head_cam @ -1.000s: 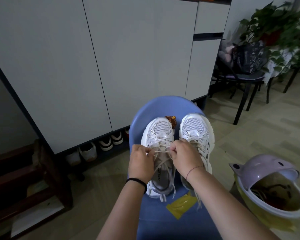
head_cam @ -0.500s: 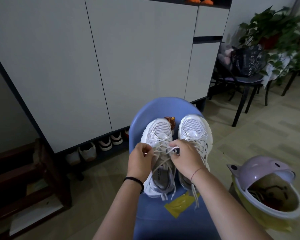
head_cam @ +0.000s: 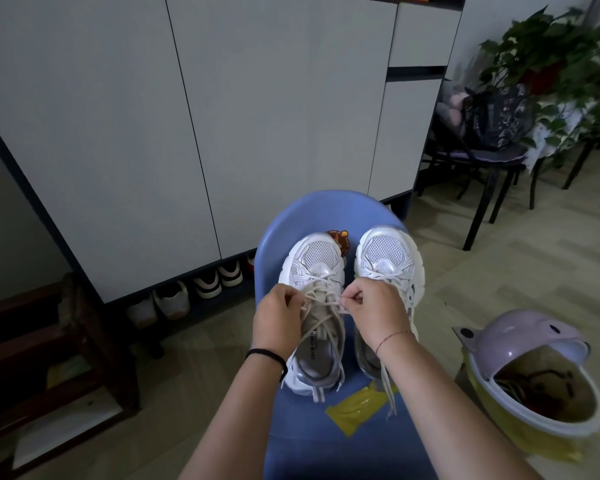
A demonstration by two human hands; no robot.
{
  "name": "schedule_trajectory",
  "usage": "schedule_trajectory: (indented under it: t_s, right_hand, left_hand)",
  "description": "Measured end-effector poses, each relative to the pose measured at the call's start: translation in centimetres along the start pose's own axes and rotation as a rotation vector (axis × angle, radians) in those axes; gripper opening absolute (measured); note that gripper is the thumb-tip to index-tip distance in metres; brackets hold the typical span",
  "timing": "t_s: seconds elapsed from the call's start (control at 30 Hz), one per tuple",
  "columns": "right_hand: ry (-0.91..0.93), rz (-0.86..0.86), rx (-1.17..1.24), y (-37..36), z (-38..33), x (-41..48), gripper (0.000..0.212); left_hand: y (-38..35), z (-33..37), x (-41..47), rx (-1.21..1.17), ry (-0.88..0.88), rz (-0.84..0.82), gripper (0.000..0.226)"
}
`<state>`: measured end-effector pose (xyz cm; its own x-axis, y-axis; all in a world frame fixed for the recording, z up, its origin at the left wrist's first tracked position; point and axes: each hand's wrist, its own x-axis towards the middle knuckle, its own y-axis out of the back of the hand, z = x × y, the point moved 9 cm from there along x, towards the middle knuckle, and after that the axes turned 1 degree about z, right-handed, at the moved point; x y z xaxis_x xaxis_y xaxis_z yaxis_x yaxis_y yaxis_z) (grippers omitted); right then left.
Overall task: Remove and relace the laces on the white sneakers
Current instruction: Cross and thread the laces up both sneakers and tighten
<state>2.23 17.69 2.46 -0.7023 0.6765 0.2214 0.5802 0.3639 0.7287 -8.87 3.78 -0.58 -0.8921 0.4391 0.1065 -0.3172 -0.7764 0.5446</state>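
Two white sneakers stand side by side, toes away from me, on a blue chair [head_cam: 291, 223]. Over the left sneaker [head_cam: 317, 261] my left hand [head_cam: 279, 318] pinches one strand of its white lace [head_cam: 321, 301]. From the other side my right hand [head_cam: 374, 311] pinches the same lace, which runs taut between the two hands above the tongue. The right hand hides much of the right sneaker [head_cam: 387, 252]. That shoe's loose lace end [head_cam: 388, 393] trails down over the seat.
A yellow packet [head_cam: 355, 412] lies on the seat behind the shoes. A yellow bin with a lilac lid [head_cam: 537, 382] stands on the floor at right. White cabinets [head_cam: 222, 116] with shoes beneath them are ahead; a black chair and plants are at far right.
Both hands have moved slightly apart over the left sneaker, pulling the lace strand tight between them. The camera view has shifted a little.
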Motion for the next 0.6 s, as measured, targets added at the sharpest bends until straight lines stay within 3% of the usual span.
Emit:
schedule_trajectory:
  t_s: [0.13, 0.2, 0.4, 0.6]
  right_hand:
    - [-0.014, -0.007, 0.025, -0.2, 0.4, 0.2, 0.009]
    - [-0.019, -0.013, 0.040, -0.2, 0.5, 0.2, 0.007]
    - [0.013, -0.077, 0.051, -0.6, 0.1, -0.2, 0.006]
    - [0.023, -0.094, 0.025, -0.7, -0.1, -0.3, 0.010]
  left_hand:
    - [-0.9, -2.7, -0.2, -0.534, 0.317, -0.077, 0.035]
    - [-1.2, -2.6, -0.4, -0.710, 0.378, -0.097, 0.035]
    - [0.4, -0.3, -0.3, -0.180, 0.060, -0.078, 0.018]
    - [0.7, 0.0, -0.1, -0.013, -0.046, -0.041, 0.014]
